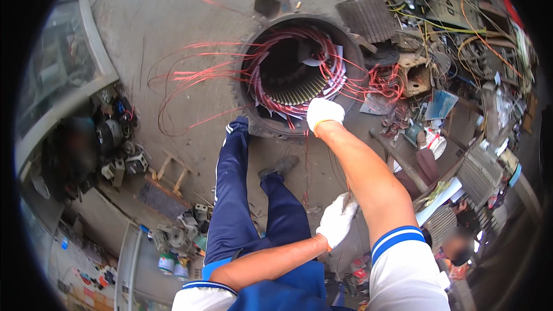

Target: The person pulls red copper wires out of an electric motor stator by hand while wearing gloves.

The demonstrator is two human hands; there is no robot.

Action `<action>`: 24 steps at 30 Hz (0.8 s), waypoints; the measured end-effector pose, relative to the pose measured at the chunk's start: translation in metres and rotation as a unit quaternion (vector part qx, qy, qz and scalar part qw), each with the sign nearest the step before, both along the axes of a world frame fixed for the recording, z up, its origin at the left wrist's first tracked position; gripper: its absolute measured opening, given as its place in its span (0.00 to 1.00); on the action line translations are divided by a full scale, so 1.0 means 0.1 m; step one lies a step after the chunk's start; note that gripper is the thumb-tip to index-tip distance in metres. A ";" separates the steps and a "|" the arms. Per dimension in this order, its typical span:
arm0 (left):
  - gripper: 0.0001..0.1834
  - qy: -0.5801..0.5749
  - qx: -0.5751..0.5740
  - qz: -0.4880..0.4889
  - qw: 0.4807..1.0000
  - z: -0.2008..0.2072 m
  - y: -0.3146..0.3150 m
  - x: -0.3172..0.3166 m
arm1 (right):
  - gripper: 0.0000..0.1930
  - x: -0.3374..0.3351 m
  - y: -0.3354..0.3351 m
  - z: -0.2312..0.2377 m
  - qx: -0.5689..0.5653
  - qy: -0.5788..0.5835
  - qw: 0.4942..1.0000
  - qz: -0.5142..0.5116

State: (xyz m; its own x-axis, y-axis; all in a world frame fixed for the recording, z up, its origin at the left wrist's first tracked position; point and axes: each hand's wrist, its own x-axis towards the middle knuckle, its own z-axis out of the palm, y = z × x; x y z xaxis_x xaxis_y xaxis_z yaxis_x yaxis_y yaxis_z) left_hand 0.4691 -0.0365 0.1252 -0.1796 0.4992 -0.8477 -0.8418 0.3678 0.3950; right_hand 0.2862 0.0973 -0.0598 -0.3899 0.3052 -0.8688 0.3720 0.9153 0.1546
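Note:
A large round motor stator [356, 52] stands on the floor in front of me, its dark bore facing up. Red winding wires [286, 107] ring the inside, with white insulation paper [338, 80] tucked among them. Long red lead wires [201, 75] fan out over its left side. My right hand [325, 114], white-gloved and closed, is at the near right edge of the windings; what its fingers grip is hidden. Lower and closer to me, my left hand [339, 220], also gloved, is pinched closed. Thin strands pass near its fingertips, but what it holds is too fine to tell.
Bunched red wire [387, 82] spills off the stator's right side. Beyond lie scrap metal, a ribbed motor housing [366, 16] and tangled cables. At left are a glass-fronted cabinet [57, 69], a small wooden frame [173, 167] and paint cans [167, 263]. Another person sits at lower right.

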 end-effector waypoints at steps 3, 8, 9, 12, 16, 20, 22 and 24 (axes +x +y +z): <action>0.32 0.004 0.042 -0.021 0.999 0.04 -0.02 0.05 | 0.12 0.06 0.08 0.01 -0.011 0.007 0.998 -0.057; 0.32 0.081 0.156 -0.097 0.980 -0.71 -0.51 0.89 | 0.16 0.69 0.39 0.18 -0.044 0.118 0.989 -0.080; 0.33 0.036 0.143 -0.051 0.988 -0.95 -0.68 1.10 | 0.16 0.87 0.42 0.22 -0.064 0.159 0.982 -0.083; 0.33 -0.189 -0.033 -0.005 0.981 -1.22 -0.94 0.87 | 0.15 1.40 0.41 0.64 -0.100 0.243 0.957 -0.122; 0.37 -0.116 -0.067 0.024 0.991 -1.52 -0.91 0.73 | 0.12 2.43 0.27 1.20 -0.095 0.330 0.928 -0.143; 0.39 -0.074 0.014 0.103 0.992 -1.39 -0.13 0.66 | 0.09 3.58 0.08 1.75 -0.128 0.509 0.837 -0.152; 0.38 -0.076 0.011 0.176 0.981 -0.99 0.34 0.64 | 0.08 4.12 -0.02 2.08 -0.142 0.553 0.804 -0.167; 0.24 -0.047 0.005 0.253 0.966 -1.03 0.61 0.67 | 0.11 4.70 -0.13 2.38 -0.124 0.552 0.809 -0.160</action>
